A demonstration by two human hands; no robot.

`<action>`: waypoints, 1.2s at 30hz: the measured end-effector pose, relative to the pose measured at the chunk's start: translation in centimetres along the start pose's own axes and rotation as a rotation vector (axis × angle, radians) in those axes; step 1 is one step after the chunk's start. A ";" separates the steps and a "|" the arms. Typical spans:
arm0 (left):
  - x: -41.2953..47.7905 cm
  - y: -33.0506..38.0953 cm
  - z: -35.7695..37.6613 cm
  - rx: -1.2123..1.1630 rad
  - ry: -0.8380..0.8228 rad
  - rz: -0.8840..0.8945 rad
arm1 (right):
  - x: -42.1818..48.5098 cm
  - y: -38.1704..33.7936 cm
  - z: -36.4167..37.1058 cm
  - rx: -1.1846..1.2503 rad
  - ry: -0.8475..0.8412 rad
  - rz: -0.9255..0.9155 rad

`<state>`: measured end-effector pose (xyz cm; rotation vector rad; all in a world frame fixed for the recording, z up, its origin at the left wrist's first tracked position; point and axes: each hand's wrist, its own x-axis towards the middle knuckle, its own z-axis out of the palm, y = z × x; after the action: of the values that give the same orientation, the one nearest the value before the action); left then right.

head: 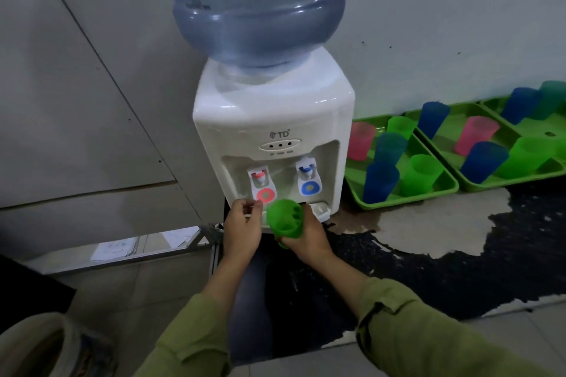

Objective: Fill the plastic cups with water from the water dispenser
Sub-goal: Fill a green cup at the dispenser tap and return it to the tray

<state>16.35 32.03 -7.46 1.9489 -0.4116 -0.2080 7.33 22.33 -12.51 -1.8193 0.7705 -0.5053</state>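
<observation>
At the left end of a black, worn counter [459,257] stands a white plastic tabletop water dispenser [272,113] with a big blue-tinted water bottle [254,6] upside down on top. Right hand [311,237] grips a green translucent plastic cup [283,219], fingers wrapped round its wall and visible through it. The cup is tilted with its mouth toward the camera, low in front of the dispenser, between the red tap [260,179] and the blue tap [307,171], just left of the drip tray [321,208]. No water visible in it. Left hand [242,225] is just beside the cup, below the red tap's paddle, fingers curled in, thumb and forefinger close together, nothing visible in them; cannot tell if it touches the dispenser. Along the counter's back edge, right of the dispenser, a green plastic tray [428,197] holds pink, green, teal and blue cups. A second green tray [526,178], touching the first, holds more cups. Olive sleeves on both arms.
</observation>
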 end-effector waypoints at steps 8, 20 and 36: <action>-6.6 0.8 4.6 0.021 0.037 -0.051 | -3.8 3.6 -8.1 -0.054 -0.076 -0.001; -14.4 7.7 17.9 0.124 -0.154 0.018 | -6.2 5.9 -28.0 -0.117 0.041 -0.104; -5.3 21.1 37.9 0.052 -0.315 0.177 | 8.5 4.9 -47.6 -0.182 0.334 -0.175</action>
<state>-5.01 -5.91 -3.74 1.9219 -0.7988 -0.3945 -19.33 -16.31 0.00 -2.0092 0.9086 -0.8941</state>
